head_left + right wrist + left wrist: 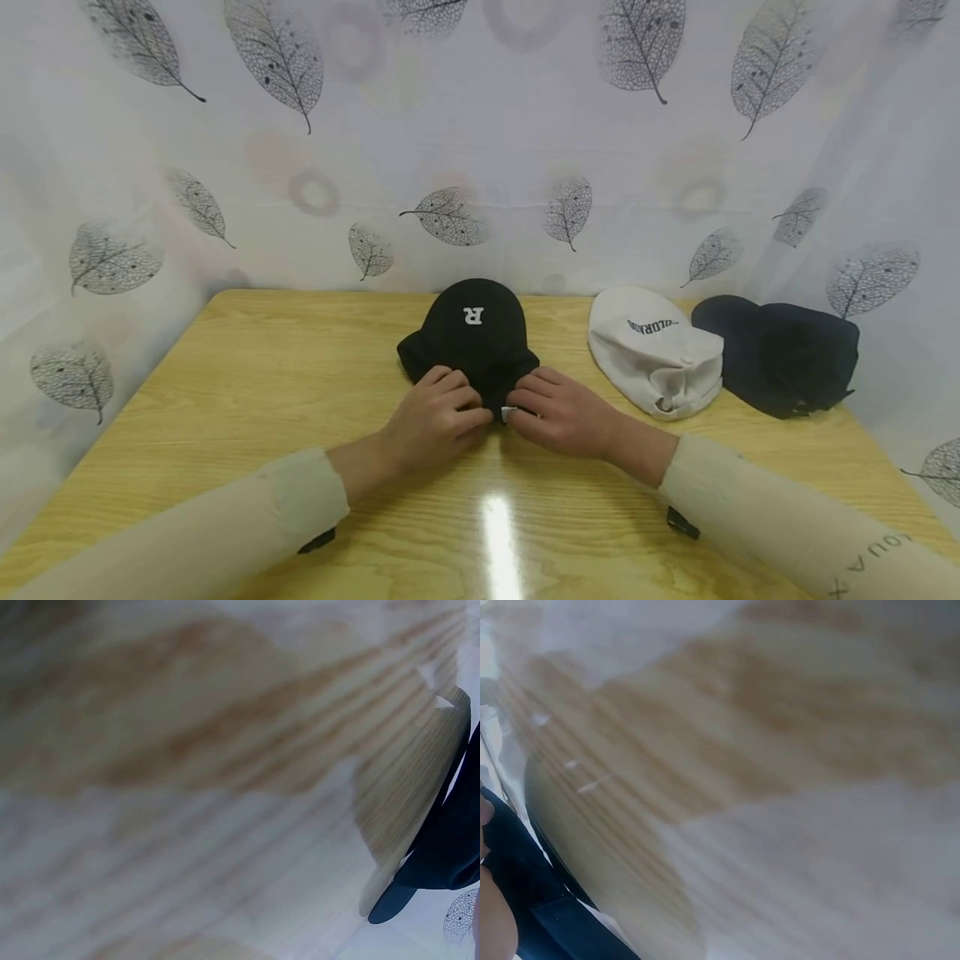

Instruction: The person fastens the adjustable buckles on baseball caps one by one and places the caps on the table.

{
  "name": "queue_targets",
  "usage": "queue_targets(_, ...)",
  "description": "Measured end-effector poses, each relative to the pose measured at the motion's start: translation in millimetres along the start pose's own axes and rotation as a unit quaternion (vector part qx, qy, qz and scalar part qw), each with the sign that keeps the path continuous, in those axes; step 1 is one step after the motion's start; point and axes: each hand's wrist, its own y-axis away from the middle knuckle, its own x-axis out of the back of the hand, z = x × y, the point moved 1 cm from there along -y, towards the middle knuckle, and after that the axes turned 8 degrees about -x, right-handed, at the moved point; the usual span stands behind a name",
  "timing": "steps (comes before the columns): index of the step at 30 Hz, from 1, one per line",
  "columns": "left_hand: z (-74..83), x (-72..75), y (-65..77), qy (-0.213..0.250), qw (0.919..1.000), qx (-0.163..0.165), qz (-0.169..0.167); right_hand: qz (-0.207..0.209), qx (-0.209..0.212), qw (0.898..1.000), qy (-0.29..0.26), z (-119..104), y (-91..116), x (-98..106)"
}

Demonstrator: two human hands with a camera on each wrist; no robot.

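A black cap (474, 346) with a white letter R on its front lies in the middle of the table. My left hand (431, 418) pinches the cap's near edge with curled fingers. Just to the right, my right hand (573, 415) grips the same edge, and a small white piece (509, 412) shows at its fingertips. The fingers hide much of the near rim. In the left wrist view only dark cloth of the cap (540, 892) and a bit of hand appear at the lower left. The right wrist view has the cap (439, 847) at its right edge.
A white cap (637, 354) with dark lettering lies to the right, touching or overlapping a dark navy cap (795, 354) near the right table edge. Behind the wooden table (300, 358) hangs a pale curtain (480, 133) printed with leaves.
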Motion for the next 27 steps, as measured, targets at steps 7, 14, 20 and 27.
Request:
queue_targets(7,0.2,0.3,-0.8,-0.004,0.9999,-0.010,0.004,-0.003,-0.001,1.000,0.003,0.0,-0.2,0.6)
queue_targets(14,0.1,2.4,0.7,-0.002,1.0000,-0.005,0.001,-0.002,0.001,1.000,0.003,-1.0,-0.8,1.0)
queue_targets(20,0.0,3.5,1.0,-0.006,0.9998,0.010,-0.013,-0.004,-0.002,1.000,0.002,-0.7,-1.0,1.3)
queue_targets(27,-1.3,2.8,1.1,-0.012,0.9999,0.006,-0.004,-0.009,-0.008,1.000,0.000,-0.6,-0.9,1.4)
